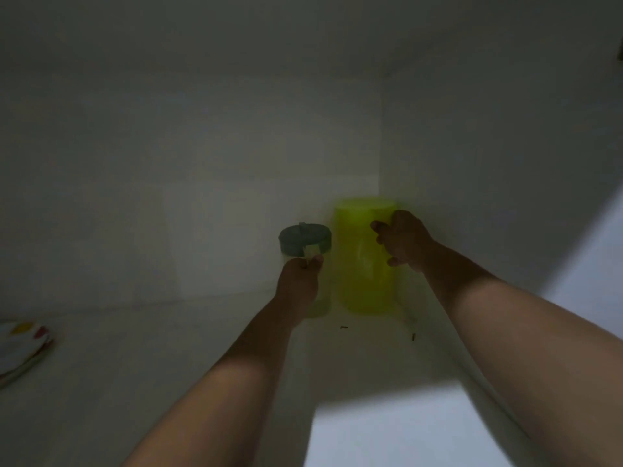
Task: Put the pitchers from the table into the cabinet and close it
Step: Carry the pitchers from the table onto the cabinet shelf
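I look into a dim white cabinet [236, 214]. A tall yellow-green pitcher [362, 264] stands on its floor in the back right corner. My right hand [403, 242] is at the pitcher's upper right side, fingers spread against it. Left of it stands a clear pitcher with a grey lid [305, 238]. My left hand [298, 281] is closed around that pitcher's handle just below the lid. The clear body is mostly hidden behind my hand.
A folded white cloth with coloured spots [23, 345] lies at the left on the cabinet floor. Two small dark specks [344, 327] sit on the floor in front of the pitchers. A brighter surface [404, 433] shows below the cabinet's front edge.
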